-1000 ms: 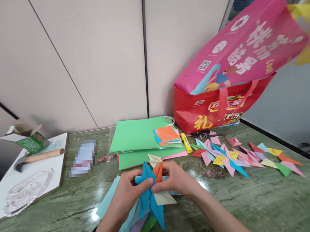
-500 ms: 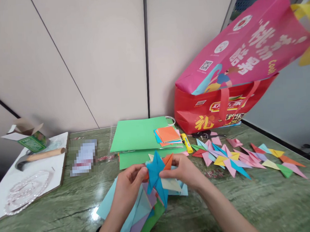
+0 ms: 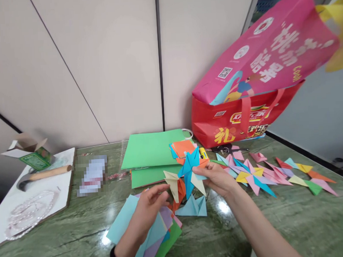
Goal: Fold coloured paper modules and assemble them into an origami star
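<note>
My right hand [image 3: 220,177] pinches a folded paper star [image 3: 189,169]. Bright blue points face me, with orange and cream points behind them. To its left, my left hand [image 3: 152,206] has its fingers parted and grips nothing. Its fingertips lie close to a cream folded paper piece [image 3: 172,182]; whether they touch cannot be told. Behind and below the star are an orange folded piece [image 3: 180,191] and a light blue folded piece [image 3: 196,207]. Coloured paper sheets [image 3: 121,217] spread beneath my left forearm.
Green paper [image 3: 152,148] lies at the back, small orange squares [image 3: 182,148] on it, beside a yellow glue stick [image 3: 203,153]. Several folded paper stars [image 3: 251,174] lie right, before a red bag [image 3: 211,122]. A hammer [image 3: 47,173] and beads [image 3: 32,208] rest on a white board.
My right hand has carried the paper star to the right and up. My left hand has let go of it and opened, uncovering the folded pieces below.
</note>
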Action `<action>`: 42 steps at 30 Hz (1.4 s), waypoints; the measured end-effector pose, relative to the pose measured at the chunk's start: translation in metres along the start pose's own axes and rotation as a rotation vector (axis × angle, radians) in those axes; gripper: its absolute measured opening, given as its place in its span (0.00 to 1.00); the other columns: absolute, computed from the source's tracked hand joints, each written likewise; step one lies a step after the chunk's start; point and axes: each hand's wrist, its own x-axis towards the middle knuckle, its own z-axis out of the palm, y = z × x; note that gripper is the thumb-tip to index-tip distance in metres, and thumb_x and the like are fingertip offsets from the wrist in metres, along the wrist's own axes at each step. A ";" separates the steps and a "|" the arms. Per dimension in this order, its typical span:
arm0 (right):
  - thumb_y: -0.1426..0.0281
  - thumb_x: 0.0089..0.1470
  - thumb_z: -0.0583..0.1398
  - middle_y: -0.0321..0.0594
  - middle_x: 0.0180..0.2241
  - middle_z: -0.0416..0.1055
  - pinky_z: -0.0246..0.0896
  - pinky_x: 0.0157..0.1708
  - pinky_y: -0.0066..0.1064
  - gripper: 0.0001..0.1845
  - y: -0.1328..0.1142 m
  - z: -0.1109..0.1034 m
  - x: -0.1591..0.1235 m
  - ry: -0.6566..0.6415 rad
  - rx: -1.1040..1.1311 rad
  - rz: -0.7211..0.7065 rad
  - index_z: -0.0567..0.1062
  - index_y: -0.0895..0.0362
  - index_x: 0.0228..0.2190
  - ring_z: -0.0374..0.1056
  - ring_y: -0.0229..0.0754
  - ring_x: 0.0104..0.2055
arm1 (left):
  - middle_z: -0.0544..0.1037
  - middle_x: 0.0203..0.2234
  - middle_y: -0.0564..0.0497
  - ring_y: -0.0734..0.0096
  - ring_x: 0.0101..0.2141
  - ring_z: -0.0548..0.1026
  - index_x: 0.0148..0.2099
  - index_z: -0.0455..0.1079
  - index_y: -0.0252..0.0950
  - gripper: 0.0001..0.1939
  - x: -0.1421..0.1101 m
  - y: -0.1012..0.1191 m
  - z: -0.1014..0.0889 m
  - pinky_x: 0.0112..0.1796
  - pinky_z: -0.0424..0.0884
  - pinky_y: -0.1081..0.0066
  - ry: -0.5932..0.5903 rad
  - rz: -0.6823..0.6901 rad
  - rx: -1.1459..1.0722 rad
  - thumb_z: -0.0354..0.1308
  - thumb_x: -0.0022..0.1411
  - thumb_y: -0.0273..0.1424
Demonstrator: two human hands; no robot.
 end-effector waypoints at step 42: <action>0.69 0.30 0.72 0.39 0.23 0.76 0.64 0.27 0.28 0.15 0.018 0.039 -0.015 -0.315 0.069 0.096 0.78 0.60 0.25 0.70 0.38 0.24 | 0.76 0.35 0.49 0.63 0.34 0.76 0.51 0.66 0.40 0.25 -0.009 0.017 0.007 0.31 0.70 0.70 -0.135 0.071 -0.172 0.64 0.49 0.32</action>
